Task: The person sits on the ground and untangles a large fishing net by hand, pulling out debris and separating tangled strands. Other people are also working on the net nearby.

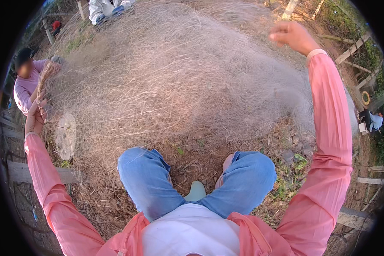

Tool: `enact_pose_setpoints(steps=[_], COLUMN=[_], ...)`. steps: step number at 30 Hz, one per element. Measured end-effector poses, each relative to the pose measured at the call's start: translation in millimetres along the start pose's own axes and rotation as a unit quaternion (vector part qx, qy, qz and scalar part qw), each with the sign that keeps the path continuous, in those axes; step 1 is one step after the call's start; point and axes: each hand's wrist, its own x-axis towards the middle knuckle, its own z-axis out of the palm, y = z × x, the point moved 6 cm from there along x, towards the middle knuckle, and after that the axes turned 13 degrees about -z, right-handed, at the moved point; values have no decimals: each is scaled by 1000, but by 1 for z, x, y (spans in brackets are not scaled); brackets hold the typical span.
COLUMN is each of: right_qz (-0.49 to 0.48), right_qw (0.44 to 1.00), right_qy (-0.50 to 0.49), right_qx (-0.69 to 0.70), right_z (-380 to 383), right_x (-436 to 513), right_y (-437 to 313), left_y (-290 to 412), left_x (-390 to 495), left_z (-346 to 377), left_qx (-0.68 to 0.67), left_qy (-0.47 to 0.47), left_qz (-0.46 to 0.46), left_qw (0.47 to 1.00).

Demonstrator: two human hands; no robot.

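Observation:
A large, pale, fine-mesh net point(166, 73) spreads over the ground before my knees and rises on the left in a gathered edge. My left hand point(35, 117) grips that bunched edge at the far left, close to another person's hands. Raised at the upper right, my right hand point(289, 36) has bent fingers and is blurred by motion. Whether a strand of mesh lies between those fingers cannot be made out. On the left, a round, flat, pale disc point(65, 137) shows next to the net's border.
A person in a light purple top point(27, 86) holds the net at the left. Someone in pale clothing point(100, 11) sits at the far side. Concrete posts point(353, 49) stand at right. Under my knees lie dry straw and soil point(192, 169), with stones point(288, 156) nearby.

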Motion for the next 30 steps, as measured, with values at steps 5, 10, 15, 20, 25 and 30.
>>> enact_pose_setpoints(steps=[5, 10, 15, 20, 25, 30], right_qz=[-14, 21, 149, 11, 112, 115], right_qw=[979, 978, 928, 937, 930, 929], right_qy=[193, 204, 338, 275, 292, 350], right_qx=[63, -32, 46, -217, -191, -36], right_z=[-17, -28, -65, -85, -105, -114], right_x=[-9, -17, -40, -8, -22, -65], right_y=[28, 55, 91, 47, 45, 122], left_y=[29, 7, -36, -56, -51, -10], left_x=[2, 3, -20, -34, -73, -68], left_z=[14, -5, -52, -46, 36, 8], left_qx=[-22, 15, -54, -59, 119, 71], left_qy=[-90, -121, -273, -31, -161, -277], left_qz=[32, -29, 14, -15, -50, 67], left_qw=[995, 992, 960, 998, 979, 956])
